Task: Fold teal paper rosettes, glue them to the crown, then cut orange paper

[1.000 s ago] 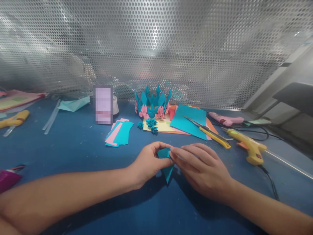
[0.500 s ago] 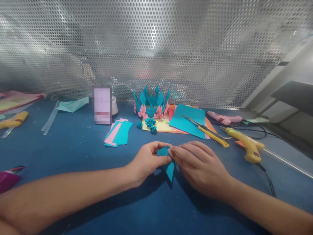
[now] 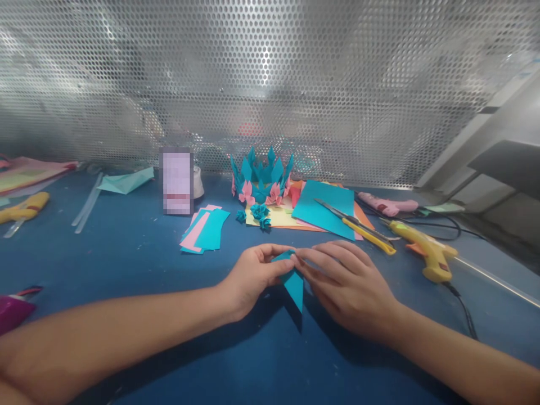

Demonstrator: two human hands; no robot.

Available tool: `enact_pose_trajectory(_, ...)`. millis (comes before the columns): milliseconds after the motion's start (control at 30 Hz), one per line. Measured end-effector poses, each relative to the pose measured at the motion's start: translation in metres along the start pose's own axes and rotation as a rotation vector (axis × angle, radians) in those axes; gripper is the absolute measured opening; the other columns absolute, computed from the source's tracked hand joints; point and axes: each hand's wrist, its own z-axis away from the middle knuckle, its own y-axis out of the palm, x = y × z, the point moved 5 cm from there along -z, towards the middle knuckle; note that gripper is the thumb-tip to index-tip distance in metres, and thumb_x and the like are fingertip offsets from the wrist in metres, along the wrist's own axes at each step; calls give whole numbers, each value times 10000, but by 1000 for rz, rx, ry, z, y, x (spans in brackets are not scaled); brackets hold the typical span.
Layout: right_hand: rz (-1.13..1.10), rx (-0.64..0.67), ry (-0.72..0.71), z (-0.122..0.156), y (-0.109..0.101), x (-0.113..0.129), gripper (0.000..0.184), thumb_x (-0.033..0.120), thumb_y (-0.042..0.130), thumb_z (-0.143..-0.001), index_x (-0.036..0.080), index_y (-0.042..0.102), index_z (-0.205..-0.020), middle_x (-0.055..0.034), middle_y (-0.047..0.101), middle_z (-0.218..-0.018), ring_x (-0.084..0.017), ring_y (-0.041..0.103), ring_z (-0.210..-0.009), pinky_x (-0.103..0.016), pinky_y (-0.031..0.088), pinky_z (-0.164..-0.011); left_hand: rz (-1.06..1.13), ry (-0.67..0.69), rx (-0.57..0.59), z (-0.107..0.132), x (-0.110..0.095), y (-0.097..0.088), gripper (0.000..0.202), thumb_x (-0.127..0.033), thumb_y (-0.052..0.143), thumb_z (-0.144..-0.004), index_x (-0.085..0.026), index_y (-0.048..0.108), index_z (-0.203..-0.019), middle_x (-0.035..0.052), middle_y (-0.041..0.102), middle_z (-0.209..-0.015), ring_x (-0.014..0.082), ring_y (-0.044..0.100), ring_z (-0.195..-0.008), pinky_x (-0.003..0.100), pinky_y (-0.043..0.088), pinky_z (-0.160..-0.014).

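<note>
A small folded teal paper piece [image 3: 294, 283] with a pointed lower tip is pinched between both hands above the blue table [image 3: 126, 253]. My left hand [image 3: 253, 275] grips its left side with thumb and fingers closed. My right hand [image 3: 341, 284] presses its fingertips on the upper right edge. Behind them stands a teal and pink paper crown-like model [image 3: 261, 177] with small teal paper flowers [image 3: 259, 214] in front of it.
Teal and pink paper strips [image 3: 205, 229] lie left of centre. A teal sheet [image 3: 324, 208] carries a yellow utility knife [image 3: 363, 228]. A yellow glue gun [image 3: 426, 250] and pink glue gun [image 3: 386, 203] lie right. A perforated metal wall [image 3: 270, 84] closes the back.
The teal piece has been turned between the fingers, so its pointed tip now shows larger and lower. Both hands stayed in place with small finger shifts.
</note>
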Motion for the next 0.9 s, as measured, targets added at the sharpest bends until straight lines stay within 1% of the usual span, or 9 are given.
enact_pose_trajectory(67, -37, 0, 24, 0, -1, -1, 296, 110, 458, -864, 155, 613, -1112, -64, 669, -1042, -214, 541, -957, -390, 403, -888, -19, 18, -1, -1, 1, -1, 335, -249, 771, -633, -125, 659, -923, 18, 618, -807, 67, 506, -677, 198, 371, -615)
enact_pose_trajectory(133, -138, -11, 91, 1, -2, -6, 302, 120, 469, -856, 189, 607, -1115, -63, 659, -1030, -207, 549, -936, -387, 421, -861, -44, 25, 6, -2, 2, -1, 334, -256, 760, -652, -124, 651, -939, 17, 616, -803, 68, 506, -672, 203, 376, -623)
enact_pose_trajectory(200, -288, -44, 220, 3, -1, -14, 250, 161, 495, -855, 208, 607, -1073, -61, 648, -984, -195, 563, -900, -367, 449, -813, -66, 32, 18, -2, 3, -1, 335, -265, 748, -667, -126, 638, -951, 17, 615, -793, 73, 510, -658, 216, 383, -628)
enact_pose_trajectory(267, -429, -81, 394, 5, 3, -23, 161, 229, 533, -852, 208, 593, -999, -51, 643, -904, -180, 584, -843, -330, 477, -750, -94, 44, 28, -3, 3, -1, 332, -274, 733, -683, -129, 625, -961, 21, 617, -795, 81, 517, -651, 235, 393, -639)
enact_pose_trajectory(367, -577, -44, 588, 7, 13, -30, 114, 309, 558, -841, 206, 569, -889, -27, 635, -788, -159, 600, -737, -281, 495, -654, -151, 80, 46, -1, 2, 1, 294, -287, 702, -711, -135, 613, -947, 22, 618, -811, 84, 520, -649, 245, 400, -644)
enact_pose_trajectory(467, -631, 15, 605, 6, 19, -27, 110, 306, 547, -839, 205, 563, -798, -7, 606, -698, -142, 578, -656, -256, 479, -601, -246, 113, 71, 1, 1, 3, 260, -296, 687, -723, -144, 599, -915, 6, 600, -810, 75, 499, -633, 235, 392, -625)
enact_pose_trajectory(600, -611, 40, 568, 5, 19, -21, 98, 276, 534, -839, 200, 557, -782, 3, 577, -664, -132, 551, -621, -251, 454, -584, -381, 145, 61, 2, 1, 4, 266, -306, 686, -718, -154, 574, -906, -4, 570, -826, 72, 464, -627, 222, 363, -588)
enact_pose_trajectory(733, -614, 44, 552, 6, 17, -19, 114, 255, 507, -861, 199, 549, -772, 9, 567, -660, -122, 541, -609, -241, 440, -575, -398, 162, 71, 1, 0, 4, 289, -308, 696, -701, -154, 556, -901, -2, 553, -824, 81, 455, -630, 227, 356, -578)
enact_pose_trajectory(900, -652, 67, 564, 6, 16, -18, 170, 250, 472, -893, 200, 532, -742, 12, 564, -660, -119, 538, -617, -241, 438, -591, -408, 141, 84, 0, 0, 4, 291, -315, 699, -687, -155, 564, -889, -2, 564, -811, 80, 444, -596, 237, 351, -567)
